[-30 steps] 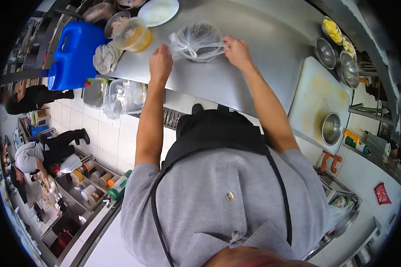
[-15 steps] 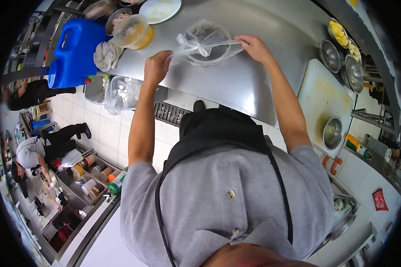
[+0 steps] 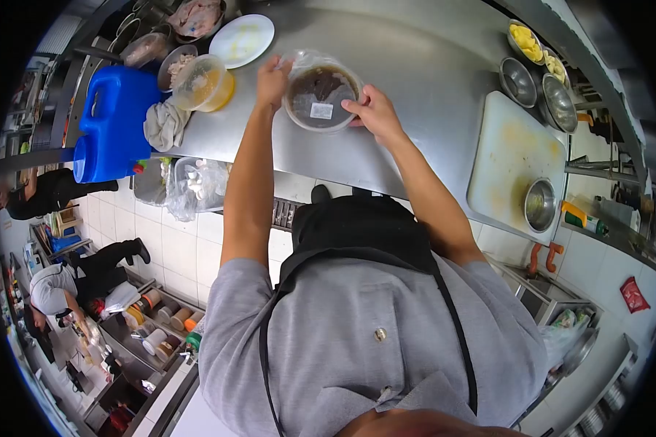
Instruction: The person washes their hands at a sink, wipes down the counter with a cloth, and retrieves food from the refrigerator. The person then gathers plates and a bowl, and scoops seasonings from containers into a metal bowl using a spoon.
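Observation:
A round, clear plastic container (image 3: 315, 93) with dark brown contents and a white label is held up over the steel counter, its flat labelled face towards me. My right hand (image 3: 375, 115) grips its right edge, thumb on the labelled face and fingers behind. Thin clear plastic bag film (image 3: 307, 58) shows along the container's upper left edge. My left hand (image 3: 272, 82) is closed on the film beside the container's left rim. The bag's knot is out of sight.
On the left stand a blue jug (image 3: 116, 120), a cloth (image 3: 165, 124), a tub of yellow liquid (image 3: 204, 84) and a white plate (image 3: 242, 40). At right are a cutting board (image 3: 514, 160) and metal bowls (image 3: 518, 81). Two people are at far left.
The container has been lifted off the counter and tilted, so its labelled face shows. My right hand has moved from the bag's stretched end to the container's edge. Both hands are closer together.

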`<act>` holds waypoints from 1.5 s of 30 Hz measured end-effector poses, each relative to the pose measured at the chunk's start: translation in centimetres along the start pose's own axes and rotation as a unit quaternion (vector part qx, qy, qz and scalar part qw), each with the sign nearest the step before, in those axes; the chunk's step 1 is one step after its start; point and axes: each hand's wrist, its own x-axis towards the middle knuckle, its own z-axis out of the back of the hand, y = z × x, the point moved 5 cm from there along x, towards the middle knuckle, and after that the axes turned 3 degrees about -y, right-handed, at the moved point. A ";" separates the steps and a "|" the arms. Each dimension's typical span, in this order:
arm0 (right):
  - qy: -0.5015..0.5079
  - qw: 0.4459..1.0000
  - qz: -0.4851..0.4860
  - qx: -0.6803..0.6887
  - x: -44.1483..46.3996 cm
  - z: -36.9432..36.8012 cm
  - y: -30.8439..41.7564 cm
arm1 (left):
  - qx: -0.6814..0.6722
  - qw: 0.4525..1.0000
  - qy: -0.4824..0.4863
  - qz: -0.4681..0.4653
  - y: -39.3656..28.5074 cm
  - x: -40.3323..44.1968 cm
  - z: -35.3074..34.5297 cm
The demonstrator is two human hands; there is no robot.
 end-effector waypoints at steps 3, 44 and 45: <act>0.046 0.996 -0.051 0.049 -1.9 -0.1 -1.1 | 0.164 0.962 0.182 0.122 2.0 -2.6 0.2; -0.148 0.546 0.354 -0.745 34.0 30.8 -0.9 | -0.298 0.868 -0.395 0.040 7.7 -29.2 23.9; -0.112 0.558 0.399 -0.719 32.9 29.3 -1.3 | -0.294 0.864 -0.408 0.036 7.9 -29.5 25.5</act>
